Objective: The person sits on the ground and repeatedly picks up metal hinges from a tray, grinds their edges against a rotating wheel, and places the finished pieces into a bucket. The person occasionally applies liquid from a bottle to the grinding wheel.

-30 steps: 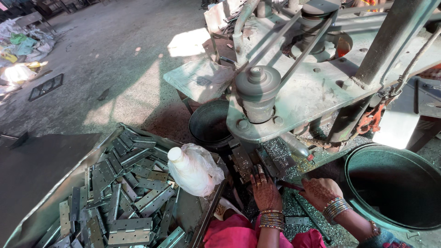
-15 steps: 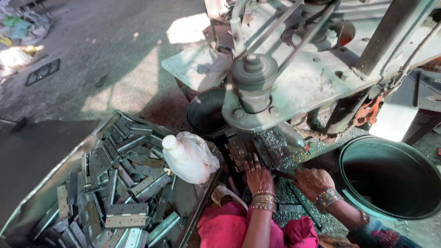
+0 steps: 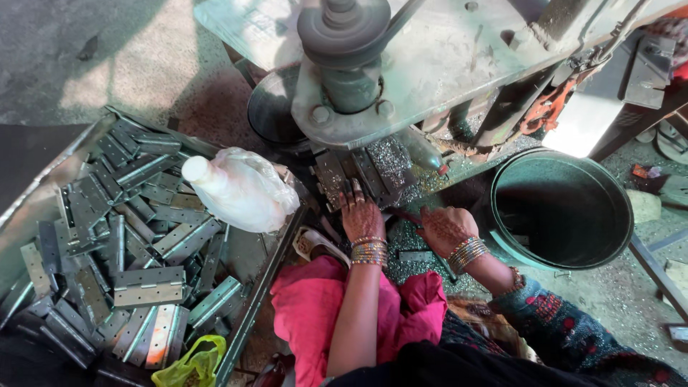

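My left hand [image 3: 360,215] lies flat, fingers apart, with its fingertips on a row of grey metal hinge pieces [image 3: 338,178] on the bed of a grey press machine [image 3: 401,64]. My right hand [image 3: 446,228] rests palm down just to the right, fingers curled around a thin dark stick [image 3: 403,213] that points toward the left hand. Both wrists wear bangles. Metal shavings [image 3: 390,154] cover the bed around both hands. A loose flat metal piece [image 3: 416,255] lies beneath the right wrist.
A metal tray [image 3: 43,172] at the left holds several hinges [image 3: 149,285], a white plastic bottle in a bag [image 3: 240,188] and a yellow-green bag [image 3: 190,364]. A dark round tub [image 3: 562,208] stands at the right. Pink cloth [image 3: 315,308] covers my lap.
The view has moved closer to the machine bed. My left hand has reached slightly forward onto the hinge pieces; my right hand stays beside it.
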